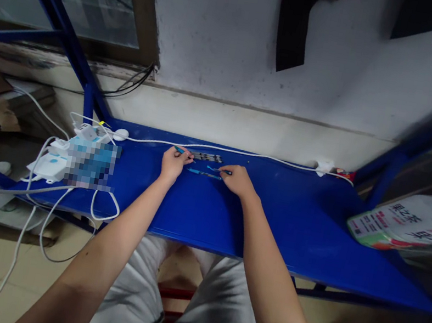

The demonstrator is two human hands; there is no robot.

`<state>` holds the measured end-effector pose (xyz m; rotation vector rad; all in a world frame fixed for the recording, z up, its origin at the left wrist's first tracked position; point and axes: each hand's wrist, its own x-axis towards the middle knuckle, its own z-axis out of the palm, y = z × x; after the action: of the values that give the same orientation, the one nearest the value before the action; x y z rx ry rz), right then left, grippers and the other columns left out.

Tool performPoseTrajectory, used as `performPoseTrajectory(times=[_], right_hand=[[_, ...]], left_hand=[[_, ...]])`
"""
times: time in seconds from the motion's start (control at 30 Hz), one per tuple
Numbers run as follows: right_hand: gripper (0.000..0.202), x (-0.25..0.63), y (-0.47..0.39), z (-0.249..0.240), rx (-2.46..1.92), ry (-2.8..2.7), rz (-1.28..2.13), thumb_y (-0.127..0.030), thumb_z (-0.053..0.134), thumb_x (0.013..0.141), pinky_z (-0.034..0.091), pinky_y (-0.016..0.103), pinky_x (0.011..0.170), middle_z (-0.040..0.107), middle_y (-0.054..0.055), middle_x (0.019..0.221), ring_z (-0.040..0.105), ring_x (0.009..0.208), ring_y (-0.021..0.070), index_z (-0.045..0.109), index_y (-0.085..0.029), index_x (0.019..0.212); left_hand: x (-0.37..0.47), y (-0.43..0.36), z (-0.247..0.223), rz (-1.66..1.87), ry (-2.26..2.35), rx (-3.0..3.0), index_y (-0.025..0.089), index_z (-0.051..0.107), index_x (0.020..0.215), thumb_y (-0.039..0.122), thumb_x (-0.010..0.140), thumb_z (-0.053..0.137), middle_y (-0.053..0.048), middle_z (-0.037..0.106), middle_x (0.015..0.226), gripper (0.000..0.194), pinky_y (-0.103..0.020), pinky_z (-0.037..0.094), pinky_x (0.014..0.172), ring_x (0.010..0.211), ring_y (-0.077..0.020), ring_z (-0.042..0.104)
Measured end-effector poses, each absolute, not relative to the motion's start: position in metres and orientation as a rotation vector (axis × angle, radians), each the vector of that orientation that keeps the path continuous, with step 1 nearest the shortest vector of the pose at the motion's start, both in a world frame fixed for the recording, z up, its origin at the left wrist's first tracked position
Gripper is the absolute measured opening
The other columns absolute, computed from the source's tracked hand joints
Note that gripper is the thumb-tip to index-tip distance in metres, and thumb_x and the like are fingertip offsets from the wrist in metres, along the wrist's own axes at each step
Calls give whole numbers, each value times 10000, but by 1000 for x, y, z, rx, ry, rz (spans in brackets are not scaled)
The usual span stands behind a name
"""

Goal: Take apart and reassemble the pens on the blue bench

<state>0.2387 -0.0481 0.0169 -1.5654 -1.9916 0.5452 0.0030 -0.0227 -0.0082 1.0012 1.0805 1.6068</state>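
My left hand (174, 162) is closed on a blue pen barrel (179, 149) above the blue table (199, 208). To its right, my right hand (234, 177) pinches a small blue-tipped pen part (212, 168), its far end pointing left. Between the hands and a little nearer to me, a blue pen (201, 173) lies flat, its right end close to my right fingers. Behind them, several clear and dark pen parts (210, 157) lie side by side. What my fingers cover of the held parts is hidden.
White power strips and cables (51, 161) crowd the table's left end, beside a blurred blue object (94, 162). A white cable (202, 147) runs along the back edge. A large labelled bottle (410, 221) lies at the right. Blue frame posts stand at both sides.
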Motion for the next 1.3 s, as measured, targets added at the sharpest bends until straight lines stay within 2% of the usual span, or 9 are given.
performPoseTrajectory(times=[0.3,0.53,0.73,0.97,1.3], right_hand=[[309,237,-50,19,-1598,-1973,537,-172,617,885,543,381,1035,813,80,1137,753,1120,285,843,-223,1089],[313,231,-52,21,-1569,-2043,478,-162,618,886,539,395,1038,810,96,1143,752,1108,292,843,-223,1094],[332,229,-50,21,-1594,-2055,489,-185,653,874,555,362,967,818,90,1101,762,1027,272,824,-229,1156],[316,227,-47,23,-1581,-2067,452,-146,627,857,546,344,980,819,87,1099,766,1019,266,848,-224,1069],[318,229,-47,27,-1611,-1989,471,-172,631,854,545,348,937,818,97,1042,749,968,263,842,-203,1089]], left_hand=[[4,-23,-4,1571,1057,906,136,615,827,115,851,751,-45,708,756,140,-387,658,859,793,-184,777],[4,-24,-5,1579,1066,935,143,615,829,166,855,777,-44,692,750,166,-381,667,819,795,-200,778],[6,-24,-4,1572,1076,947,146,609,845,203,850,783,-29,697,737,183,-359,662,810,797,-186,773],[6,-22,-7,1572,1066,951,142,611,838,209,847,783,-41,704,746,185,-370,662,811,793,-192,778],[6,-24,-7,1563,1059,967,152,608,838,251,856,785,-42,704,746,204,-369,656,815,815,-192,771]])
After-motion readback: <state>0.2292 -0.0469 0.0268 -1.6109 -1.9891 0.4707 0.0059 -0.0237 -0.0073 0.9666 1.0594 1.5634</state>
